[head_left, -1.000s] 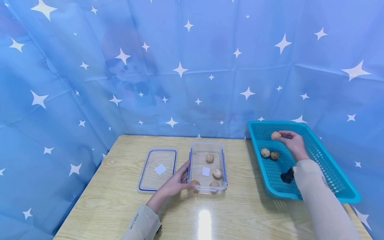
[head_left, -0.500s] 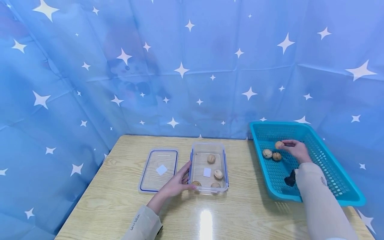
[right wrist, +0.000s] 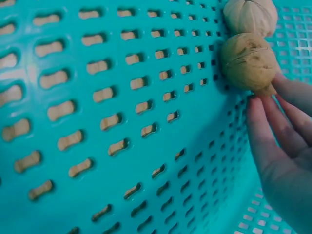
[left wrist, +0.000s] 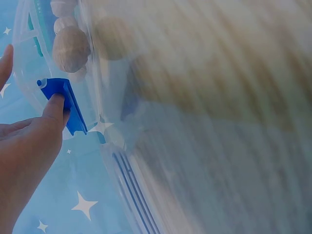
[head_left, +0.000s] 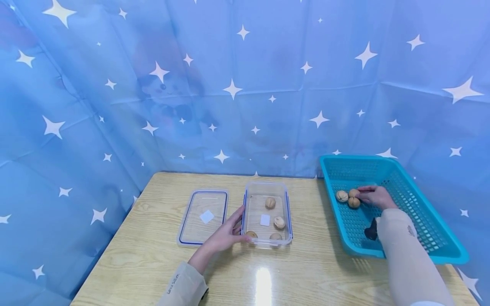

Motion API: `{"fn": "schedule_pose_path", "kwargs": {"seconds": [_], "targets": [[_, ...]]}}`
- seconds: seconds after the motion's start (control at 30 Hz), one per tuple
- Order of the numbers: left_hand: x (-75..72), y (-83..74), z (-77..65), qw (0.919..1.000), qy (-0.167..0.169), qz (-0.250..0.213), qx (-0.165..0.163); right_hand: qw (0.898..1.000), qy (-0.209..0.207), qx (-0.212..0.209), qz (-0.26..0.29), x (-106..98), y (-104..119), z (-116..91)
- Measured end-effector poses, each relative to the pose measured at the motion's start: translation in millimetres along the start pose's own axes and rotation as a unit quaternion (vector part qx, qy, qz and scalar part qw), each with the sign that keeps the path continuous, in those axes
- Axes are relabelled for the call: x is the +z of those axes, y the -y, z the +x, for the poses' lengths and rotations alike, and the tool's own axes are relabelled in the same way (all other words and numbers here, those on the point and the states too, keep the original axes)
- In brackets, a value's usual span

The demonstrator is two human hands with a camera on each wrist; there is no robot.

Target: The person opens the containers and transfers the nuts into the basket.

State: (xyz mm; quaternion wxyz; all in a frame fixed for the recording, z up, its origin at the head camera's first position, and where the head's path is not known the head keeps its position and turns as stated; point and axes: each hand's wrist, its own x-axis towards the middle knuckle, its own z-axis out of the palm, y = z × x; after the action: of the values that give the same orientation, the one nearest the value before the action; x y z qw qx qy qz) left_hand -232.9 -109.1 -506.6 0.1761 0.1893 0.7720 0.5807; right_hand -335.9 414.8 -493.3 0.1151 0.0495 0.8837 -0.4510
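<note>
Inside teal basket (head_left: 350,223) at right end of table (head_left: 310,272), right hand (head_left: 375,196) is pinching walnut (head_left: 354,193) between thumb and fingertips, two other walnuts (head_left: 354,203) lying just beside. At left side of clear container (head_left: 254,212), left hand (head_left: 225,234) is resting, fingers reaching fairly straight along wall, thumb near front corner; four walnuts (head_left: 270,203) are sitting inside. Blue-edged lid (head_left: 203,205) is lying just left.

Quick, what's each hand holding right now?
Left hand: open, touching the clear rectangular plastic box.
Right hand: closed, pinching a round tan walnut in the turquoise plastic basket.
</note>
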Motion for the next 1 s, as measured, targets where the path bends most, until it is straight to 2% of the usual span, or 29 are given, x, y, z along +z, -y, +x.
{"fn": "schedule_pose_path", "kwargs": {"seconds": [0.4, 0.47, 0.73, 1.0], "targets": [[-0.8, 0.5, 0.2, 1.0000, 0.003, 0.007, -0.005, 0.992, -0.082, -0.048, 0.078, -1.6, 18.3, -7.8], [-0.4, 0.1, -0.2, 0.9999, 0.002, 0.008, -0.014, 0.991, -0.088, -0.055, 0.084, -3.8, 20.3, -7.0], [1.2, -0.8, -0.6, 0.9999, 0.003, 0.012, -0.010, 0.988, -0.097, -0.082, 0.089, -11.0, 33.1, -9.0], [-0.3, -2.4, -1.4, 0.9996, -0.001, 0.024, -0.017, 0.983, -0.101, -0.108, 0.105, -8.4, 64.2, -10.0]]}}
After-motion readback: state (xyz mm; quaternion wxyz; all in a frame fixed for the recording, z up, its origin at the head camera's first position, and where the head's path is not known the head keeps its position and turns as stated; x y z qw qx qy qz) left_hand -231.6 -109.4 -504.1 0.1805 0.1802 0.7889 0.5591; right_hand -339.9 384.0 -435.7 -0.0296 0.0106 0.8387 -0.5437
